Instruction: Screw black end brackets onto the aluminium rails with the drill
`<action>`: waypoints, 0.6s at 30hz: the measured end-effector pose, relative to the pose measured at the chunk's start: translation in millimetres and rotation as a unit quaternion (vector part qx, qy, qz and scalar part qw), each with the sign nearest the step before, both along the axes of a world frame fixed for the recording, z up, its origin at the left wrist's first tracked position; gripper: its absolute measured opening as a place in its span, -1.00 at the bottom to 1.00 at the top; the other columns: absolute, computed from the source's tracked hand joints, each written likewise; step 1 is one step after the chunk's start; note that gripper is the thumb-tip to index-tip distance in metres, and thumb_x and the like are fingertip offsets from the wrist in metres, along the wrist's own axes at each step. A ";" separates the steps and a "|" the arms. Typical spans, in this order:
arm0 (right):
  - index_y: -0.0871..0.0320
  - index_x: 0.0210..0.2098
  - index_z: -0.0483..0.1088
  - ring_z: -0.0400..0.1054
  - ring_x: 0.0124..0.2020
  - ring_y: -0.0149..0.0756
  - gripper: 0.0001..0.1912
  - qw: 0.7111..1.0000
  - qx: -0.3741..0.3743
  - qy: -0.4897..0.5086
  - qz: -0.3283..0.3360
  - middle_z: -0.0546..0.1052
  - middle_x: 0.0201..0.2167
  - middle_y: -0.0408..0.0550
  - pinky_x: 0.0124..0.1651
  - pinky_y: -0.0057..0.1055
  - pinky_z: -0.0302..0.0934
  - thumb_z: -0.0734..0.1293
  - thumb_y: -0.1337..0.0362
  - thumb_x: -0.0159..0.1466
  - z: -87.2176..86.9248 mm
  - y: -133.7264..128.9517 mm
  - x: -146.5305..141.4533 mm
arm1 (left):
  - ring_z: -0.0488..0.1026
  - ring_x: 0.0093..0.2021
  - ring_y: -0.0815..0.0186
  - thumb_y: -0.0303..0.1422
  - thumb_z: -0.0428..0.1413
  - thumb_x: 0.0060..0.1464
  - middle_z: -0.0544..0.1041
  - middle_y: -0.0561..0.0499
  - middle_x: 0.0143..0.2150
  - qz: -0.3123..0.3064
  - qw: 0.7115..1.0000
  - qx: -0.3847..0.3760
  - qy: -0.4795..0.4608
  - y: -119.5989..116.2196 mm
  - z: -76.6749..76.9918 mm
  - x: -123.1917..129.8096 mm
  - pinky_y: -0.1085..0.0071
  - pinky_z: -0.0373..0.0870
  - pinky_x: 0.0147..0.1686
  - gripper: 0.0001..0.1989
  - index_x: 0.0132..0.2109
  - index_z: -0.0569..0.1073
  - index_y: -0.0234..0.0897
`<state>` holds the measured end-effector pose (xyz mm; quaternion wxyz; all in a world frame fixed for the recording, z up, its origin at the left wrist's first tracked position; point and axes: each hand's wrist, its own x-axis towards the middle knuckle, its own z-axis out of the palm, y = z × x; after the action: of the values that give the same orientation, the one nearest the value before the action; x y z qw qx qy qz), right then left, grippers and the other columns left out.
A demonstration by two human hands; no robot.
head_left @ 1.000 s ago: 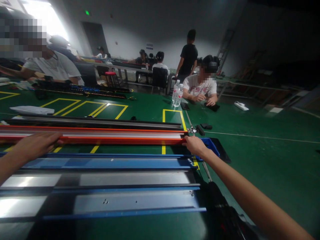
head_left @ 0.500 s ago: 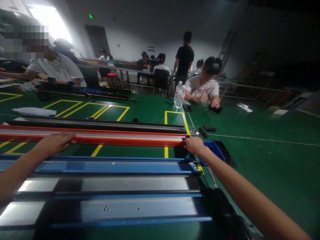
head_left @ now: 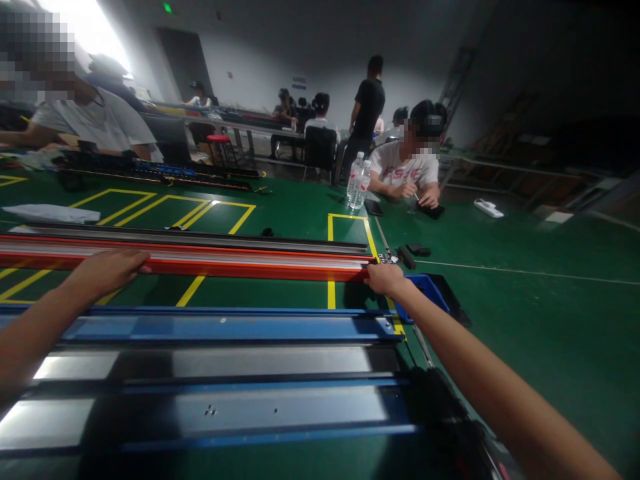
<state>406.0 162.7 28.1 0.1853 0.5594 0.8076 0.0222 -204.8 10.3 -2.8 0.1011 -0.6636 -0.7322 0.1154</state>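
Observation:
A long orange rail [head_left: 260, 267] with a pale channel along it stretches across the green table from the left edge. My left hand [head_left: 113, 272] is closed over its left part, fingers pointing right. At its right end my right hand [head_left: 384, 277] grips the rail, fingers wrapped round the end. Just behind it lies a black and silver rail [head_left: 280, 241]. Nearer to me are a blue rail [head_left: 290, 327], a silver rail [head_left: 280, 360] and a wide blue-edged silver rail [head_left: 300, 412], side by side.
Beside my right hand stands a blue bin [head_left: 430, 293]. Small black parts [head_left: 413, 252] lie behind it. Two water bottles [head_left: 359, 183] stand near a co-worker [head_left: 405, 167] across the table. Another person [head_left: 100, 127] sits at the left. Yellow tape [head_left: 331, 230] marks the green tabletop.
My view has tilted slightly, so most things sit a little higher and further left. Both hands keep their hold on the orange rail, which has hardly moved over the table.

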 end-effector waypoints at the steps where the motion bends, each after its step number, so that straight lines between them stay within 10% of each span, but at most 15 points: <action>1: 0.17 0.15 0.39 0.46 0.01 -0.12 -0.62 1.000 -0.002 0.003 0.000 0.48 0.11 0.06 0.03 -0.07 0.43 0.37 0.15 0.42 1.7 -0.5 0.1 | 0.54 -0.05 0.13 -0.30 -0.15 0.34 0.56 -0.32 0.13 -0.003 1.000 -0.002 -0.002 1.8 2.0 0.5 0.32 0.36 -0.08 -0.53 0.18 0.43 -0.53; 11: 0.36 0.05 0.48 0.53 -0.06 0.08 -0.58 0.998 0.019 0.066 0.017 0.59 -0.06 0.37 -0.06 -0.15 0.38 0.29 0.11 0.43 38.1 5.4 8.7 | 0.41 0.12 0.07 -0.06 -0.25 0.32 0.51 -0.32 0.16 -0.091 0.994 0.017 -0.058 55.0 15.6 -10.2 0.15 0.27 0.22 -0.31 0.15 0.46 -0.58; 18: 0.19 0.18 0.39 0.37 0.18 0.00 -0.64 0.989 0.038 0.123 0.071 0.44 0.19 0.20 0.19 -0.03 0.28 0.26 0.16 0.48 26.7 42.0 -11.4 | 0.52 -0.15 0.15 -0.09 -0.16 0.27 0.65 -0.26 -0.07 -0.086 0.991 0.012 -0.102 94.5 -5.4 -18.0 0.23 0.44 -0.07 -0.41 -0.05 0.59 -0.48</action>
<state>394.6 204.7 54.7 0.0612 0.5060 0.8604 -0.0028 -222.8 104.7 -8.2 0.0434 -0.7313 -0.6801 0.0290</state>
